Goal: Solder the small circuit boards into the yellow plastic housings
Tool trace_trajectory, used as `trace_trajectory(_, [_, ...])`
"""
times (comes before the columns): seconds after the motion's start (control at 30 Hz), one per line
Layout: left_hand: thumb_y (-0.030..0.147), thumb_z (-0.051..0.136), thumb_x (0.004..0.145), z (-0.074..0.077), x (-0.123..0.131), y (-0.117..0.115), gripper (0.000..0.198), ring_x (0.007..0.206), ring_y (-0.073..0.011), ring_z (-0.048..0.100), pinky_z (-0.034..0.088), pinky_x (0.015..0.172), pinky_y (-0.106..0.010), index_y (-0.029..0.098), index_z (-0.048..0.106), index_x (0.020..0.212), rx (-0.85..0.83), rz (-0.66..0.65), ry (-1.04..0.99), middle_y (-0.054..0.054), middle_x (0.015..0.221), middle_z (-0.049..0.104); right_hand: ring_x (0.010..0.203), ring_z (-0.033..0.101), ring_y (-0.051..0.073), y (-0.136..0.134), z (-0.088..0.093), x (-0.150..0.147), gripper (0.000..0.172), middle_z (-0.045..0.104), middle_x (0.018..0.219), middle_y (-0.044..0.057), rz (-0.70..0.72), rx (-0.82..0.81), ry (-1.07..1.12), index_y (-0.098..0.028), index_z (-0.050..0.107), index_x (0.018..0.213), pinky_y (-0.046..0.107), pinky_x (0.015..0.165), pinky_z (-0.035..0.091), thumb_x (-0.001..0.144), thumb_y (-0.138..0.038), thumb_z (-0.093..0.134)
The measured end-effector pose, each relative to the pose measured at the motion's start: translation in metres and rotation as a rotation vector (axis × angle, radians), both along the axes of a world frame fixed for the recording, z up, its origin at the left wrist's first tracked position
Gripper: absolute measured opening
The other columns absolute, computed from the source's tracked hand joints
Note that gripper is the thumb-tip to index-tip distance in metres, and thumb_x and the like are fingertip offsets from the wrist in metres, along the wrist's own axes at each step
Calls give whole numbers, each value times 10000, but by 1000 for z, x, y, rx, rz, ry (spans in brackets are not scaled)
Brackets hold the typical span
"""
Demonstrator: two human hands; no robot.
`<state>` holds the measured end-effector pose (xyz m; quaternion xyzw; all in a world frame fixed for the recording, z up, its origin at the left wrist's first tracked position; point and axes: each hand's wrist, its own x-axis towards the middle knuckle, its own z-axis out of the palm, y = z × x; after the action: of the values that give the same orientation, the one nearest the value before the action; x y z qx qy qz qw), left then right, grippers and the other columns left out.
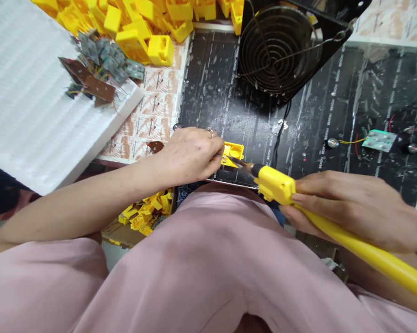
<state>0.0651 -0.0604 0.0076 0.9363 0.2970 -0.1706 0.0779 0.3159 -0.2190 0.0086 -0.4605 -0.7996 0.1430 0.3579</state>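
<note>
My left hand [191,152] rests on the black mat [215,88], fingers pinched on a small yellow plastic housing [234,151] at the mat's near edge. A ring shows on one finger. My right hand [350,206] is wrapped round the yellow handle of a soldering iron [281,185]. The iron's metal tip [234,160] touches the housing right beside my left fingertips. A pink garment fills the bottom of the view.
A black wire-guard fan [281,46] stands at the back of the mat. Yellow housings [142,23] are heaped at the top left, with small circuit boards [97,69] on white foam. More yellow parts [149,210] lie below the table edge. A green board [378,139] sits right.
</note>
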Motion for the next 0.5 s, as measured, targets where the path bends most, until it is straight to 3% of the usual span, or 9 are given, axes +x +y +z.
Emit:
trace_trajectory(0.17, [282,469,1006,2,1,0,327,844,-286,741,410,688,-374,182,781,1017,40,-39,39,-102,881,776,741,767,142,-7,-6,9,177,770,847,6,-56,-32,31,-286,738,937,246,727,675,1078,-362,663])
trace_trajectory(0.3, [311,459,1031,3,3,-1,342,855,-282,732,438,721,-384,190,777,1062,74,-72,79,-104,897,771,794,784,146,-5,-11,9,130,798,905,19,-62,-11,70,-290,745,1174,243,767,678,1074,-340,680])
trace_trajectory(0.43, [316,477,1026,3,1,-1,318,899,-274,721,458,763,-381,202,769,1080,76,-87,38,-101,934,767,847,814,170,-5,-14,8,554,839,1023,44,-91,45,37,-313,576,1578,234,752,678,1046,-318,731])
trace_trajectory(0.5, [335,505,1014,3,-2,1,300,942,-279,720,462,792,-378,201,761,1096,60,-85,-25,-103,981,772,821,816,188,-8,-17,7,600,844,1038,48,-160,75,21,-329,554,1608,249,706,679,1039,-356,741])
